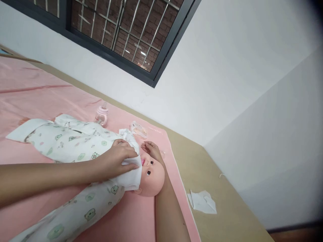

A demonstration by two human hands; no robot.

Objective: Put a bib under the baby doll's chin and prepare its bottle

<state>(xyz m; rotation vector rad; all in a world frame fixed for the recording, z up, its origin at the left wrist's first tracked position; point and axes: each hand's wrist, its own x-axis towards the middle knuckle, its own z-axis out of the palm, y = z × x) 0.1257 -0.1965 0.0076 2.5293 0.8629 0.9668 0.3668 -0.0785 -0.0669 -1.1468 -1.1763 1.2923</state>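
A doll with a bald head lies on its back in a white patterned outfit. A white cloth lies over its neck and upper chest, up to the chin. My left hand reaches in from the left and grips this cloth with thumb and fingers, just below the doll's mouth. Beyond the doll's head is my right hand, palm turned toward the neck, its fingers slightly curved with nothing seen in them. My right forearm passes beside and partly behind the head.
A pink baby bottle stands past the doll's body on the pink sheet. Near the shoulder lies a clear plastic packet. A crumpled white tissue is on the tan surface. Behind are a white wall and a barred window.
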